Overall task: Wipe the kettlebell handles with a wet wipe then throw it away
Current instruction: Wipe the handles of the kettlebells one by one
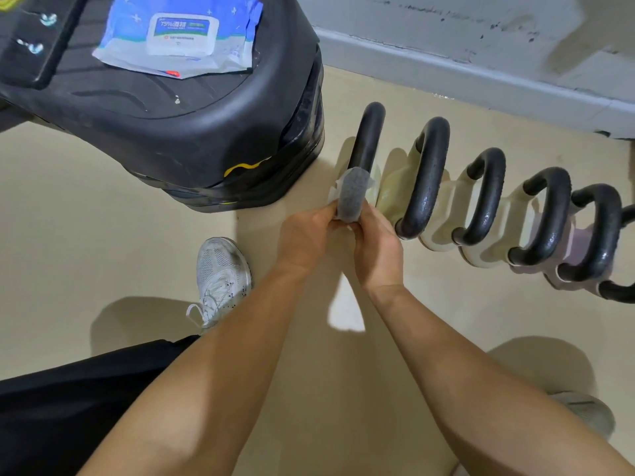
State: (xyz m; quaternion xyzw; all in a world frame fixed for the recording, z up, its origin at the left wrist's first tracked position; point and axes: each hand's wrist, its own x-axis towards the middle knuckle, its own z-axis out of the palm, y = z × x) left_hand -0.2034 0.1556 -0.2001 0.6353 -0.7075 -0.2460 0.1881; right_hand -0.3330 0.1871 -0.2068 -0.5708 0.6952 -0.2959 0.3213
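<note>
Several kettlebells with black handles stand in a row on the beige floor, running from the centre to the right edge. A white wet wipe (pixel 354 194) is wrapped around the near part of the leftmost handle (pixel 368 132). My left hand (pixel 305 235) pinches the wipe's left side and my right hand (pixel 376 245) pinches its right side, both closed around the handle. The neighbouring handle (pixel 426 176) is bare and looks shiny. The leftmost kettlebell's pale body is mostly hidden behind my hands.
A black stack of step platforms (pixel 192 125) stands at upper left with a blue-and-white wet wipe pack (pixel 182 32) on top. A grey wall base (pixel 481 67) runs behind the kettlebells. My white shoe (pixel 221 273) is on the floor at left.
</note>
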